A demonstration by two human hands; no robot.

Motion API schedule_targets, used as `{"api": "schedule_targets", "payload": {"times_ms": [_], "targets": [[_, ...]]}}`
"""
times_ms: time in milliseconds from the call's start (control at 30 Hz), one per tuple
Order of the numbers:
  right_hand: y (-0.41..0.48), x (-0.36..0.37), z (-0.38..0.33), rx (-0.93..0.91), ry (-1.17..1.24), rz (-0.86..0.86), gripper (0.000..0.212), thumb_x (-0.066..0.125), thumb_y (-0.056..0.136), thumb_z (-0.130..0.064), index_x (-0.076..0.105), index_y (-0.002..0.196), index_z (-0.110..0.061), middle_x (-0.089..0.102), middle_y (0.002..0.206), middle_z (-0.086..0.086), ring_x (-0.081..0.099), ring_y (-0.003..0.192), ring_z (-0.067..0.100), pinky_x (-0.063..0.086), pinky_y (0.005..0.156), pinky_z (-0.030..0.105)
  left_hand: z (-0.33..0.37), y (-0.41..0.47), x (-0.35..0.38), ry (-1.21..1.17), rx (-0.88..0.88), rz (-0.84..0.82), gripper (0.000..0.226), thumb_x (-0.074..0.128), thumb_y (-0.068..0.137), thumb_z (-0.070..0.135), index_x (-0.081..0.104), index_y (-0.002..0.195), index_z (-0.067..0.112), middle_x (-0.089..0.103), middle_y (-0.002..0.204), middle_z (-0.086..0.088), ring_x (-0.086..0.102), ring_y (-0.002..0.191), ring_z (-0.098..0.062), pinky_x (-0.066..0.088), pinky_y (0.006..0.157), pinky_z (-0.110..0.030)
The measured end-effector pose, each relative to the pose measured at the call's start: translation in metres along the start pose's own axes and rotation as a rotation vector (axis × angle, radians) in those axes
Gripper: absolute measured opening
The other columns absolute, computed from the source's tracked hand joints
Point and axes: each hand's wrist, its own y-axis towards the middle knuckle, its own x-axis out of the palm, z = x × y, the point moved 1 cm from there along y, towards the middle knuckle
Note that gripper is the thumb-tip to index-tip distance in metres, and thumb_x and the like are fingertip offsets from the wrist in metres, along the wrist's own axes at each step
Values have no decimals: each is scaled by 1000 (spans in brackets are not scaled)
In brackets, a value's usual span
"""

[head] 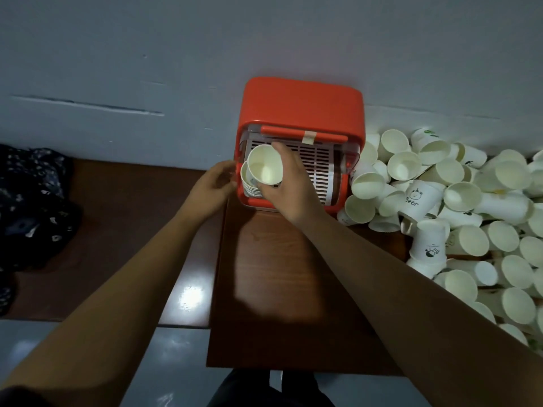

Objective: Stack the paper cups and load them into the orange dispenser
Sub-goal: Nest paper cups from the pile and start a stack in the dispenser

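The wooden table (264,304) carries the orange dispenser (299,104) at its far edge. To the dispenser's right sprawls a heap of loose paper cups (458,201); well to its left lies a dark patterned cloth (29,201). The right hand (291,192) grips a single cup (264,165) over the dispenser's open front. The left hand (211,189) reaches the dispenser's left wall, fingers curved; whether it grips cannot be told. A short stack of cups (249,183) sits inside the dispenser's left side, just under the held cup.
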Motion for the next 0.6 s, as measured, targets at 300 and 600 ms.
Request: {"api": "schedule_targets", "payload": {"times_ms": [300,600], "targets": [[3,27,21,152,-98,-165,78,76,83,-27,37,148,-11,48,146,9,46,131,23,39,103,28,-6,7,-2,28,129,-80,48,70,93,23,56,139,17,59,135,1,59,122,-14,51,104,-35],[-2,10,15,298,-104,-169,82,75,83,-38,34,149,-13,44,149,7,44,133,22,39,105,32,-3,5,6,142,88,46,48,67,94,30,51,137,16,46,136,-2,58,107,-10,50,93,-21]]}}
